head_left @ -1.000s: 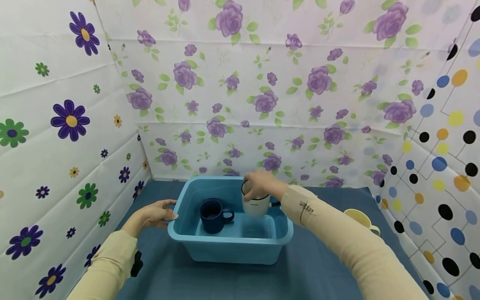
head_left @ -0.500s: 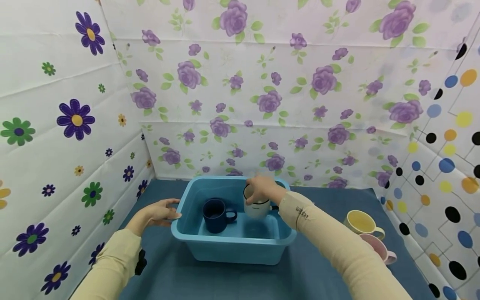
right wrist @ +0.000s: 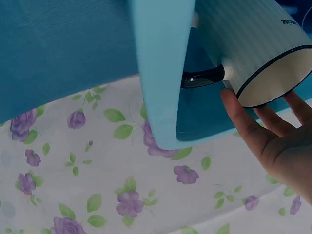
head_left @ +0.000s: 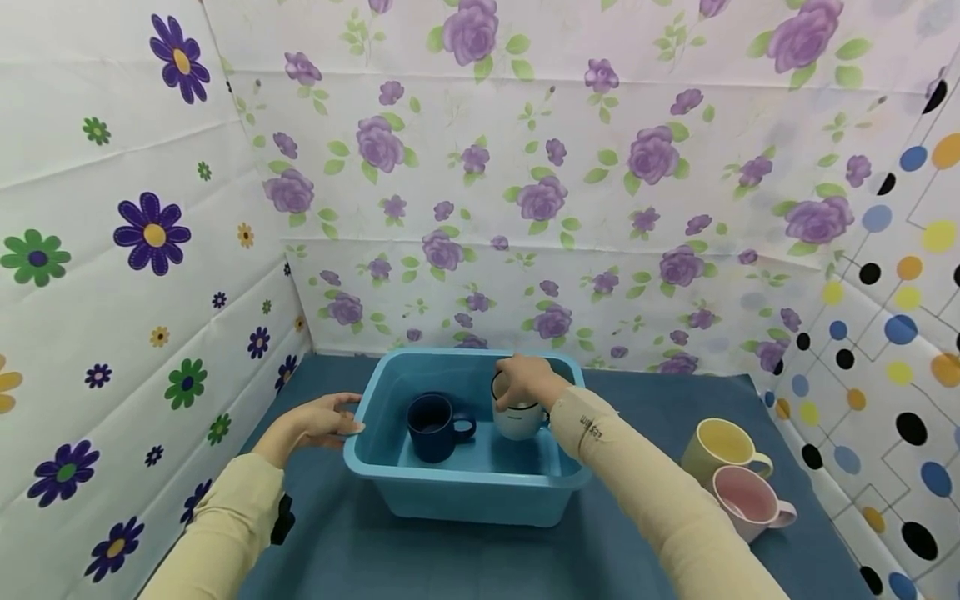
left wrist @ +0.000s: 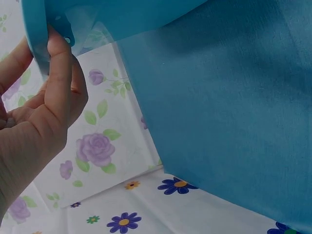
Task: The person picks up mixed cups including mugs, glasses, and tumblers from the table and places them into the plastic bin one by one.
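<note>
My left hand (head_left: 321,421) holds the left rim of a light blue plastic basin (head_left: 465,500); in the left wrist view its thumb and fingers (left wrist: 59,73) pinch the basin's edge. Inside the basin, my right hand (head_left: 528,379) grips a white mug (head_left: 519,422) with a black rim by its upper part. The mug's black handle (right wrist: 204,77) points toward the basin's right wall in the right wrist view. A dark blue mug (head_left: 431,429) stands upright to its left, handle toward the white mug. I cannot tell whether the white mug's base touches the basin floor.
A yellow mug (head_left: 722,450) and a pink mug (head_left: 750,500) stand close together on the blue tablecloth (head_left: 637,533) right of the basin, partly behind the right sleeve (head_left: 652,492). Flower-patterned sheets (head_left: 465,208) rise behind and left; a dotted sheet (head_left: 885,375) rises on the right.
The white mug has come down lower in the basin with my right hand. The right sleeve has shifted, uncovering the pink mug. My left hand stays on the rim.
</note>
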Available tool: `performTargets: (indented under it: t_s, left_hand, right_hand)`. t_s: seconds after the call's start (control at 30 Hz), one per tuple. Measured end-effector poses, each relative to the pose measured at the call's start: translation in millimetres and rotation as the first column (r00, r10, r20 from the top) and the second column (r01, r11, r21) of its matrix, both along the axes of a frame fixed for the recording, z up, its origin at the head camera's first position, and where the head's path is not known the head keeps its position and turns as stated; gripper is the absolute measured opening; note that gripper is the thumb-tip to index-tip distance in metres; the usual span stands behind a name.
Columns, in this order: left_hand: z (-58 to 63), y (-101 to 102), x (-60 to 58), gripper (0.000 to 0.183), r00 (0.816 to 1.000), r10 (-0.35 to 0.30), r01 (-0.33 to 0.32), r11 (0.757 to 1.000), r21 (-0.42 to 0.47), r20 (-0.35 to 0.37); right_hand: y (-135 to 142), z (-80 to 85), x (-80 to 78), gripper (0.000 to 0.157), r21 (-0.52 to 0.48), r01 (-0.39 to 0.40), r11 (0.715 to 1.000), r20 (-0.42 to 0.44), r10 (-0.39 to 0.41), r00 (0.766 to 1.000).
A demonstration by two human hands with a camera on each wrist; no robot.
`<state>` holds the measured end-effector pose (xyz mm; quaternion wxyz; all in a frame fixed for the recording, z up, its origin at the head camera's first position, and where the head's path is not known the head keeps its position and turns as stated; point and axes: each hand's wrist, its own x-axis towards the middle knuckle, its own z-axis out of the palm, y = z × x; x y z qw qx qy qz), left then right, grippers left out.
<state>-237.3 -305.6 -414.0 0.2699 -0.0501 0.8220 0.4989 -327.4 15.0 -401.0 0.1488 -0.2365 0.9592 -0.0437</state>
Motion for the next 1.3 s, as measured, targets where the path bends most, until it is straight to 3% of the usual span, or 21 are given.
performTargets:
  t_s: [0.57,0.83,1.13,1.3]
  left_hand:
    - [2.7,-0.7,0.3,0.072,1.000,-0.023,0.023,1.000,0.013,-0.005]
    - [0.7,-1.5,0.3,0.070,1.000,-0.004,0.004,1.000,0.002,-0.004]
    - [-2.4,-1.2,2.6,0.069,1.000,0.021,-0.022,0.999,-0.025,-0.011]
    - [-1.1,0.5,0.6,0.068,0.999,0.035,-0.035,0.999,-0.032,-0.019]
  right_hand:
    - [-9.6,-21.9,-5.6,0.077,0.051,0.015,0.999,0.021,-0.016,1.000]
    - [-14.7,-16.6,-2.1,0.070,0.054,-0.003,0.999,0.024,0.001,1.000]
    - [-22.3,-17.9,2.4,0.074,0.122,0.016,0.992,0.017,-0.018,1.000]
    - [-22.3,-20.7,0.9,0.075,0.095,0.030,0.995,-0.007,-0.029,1.000]
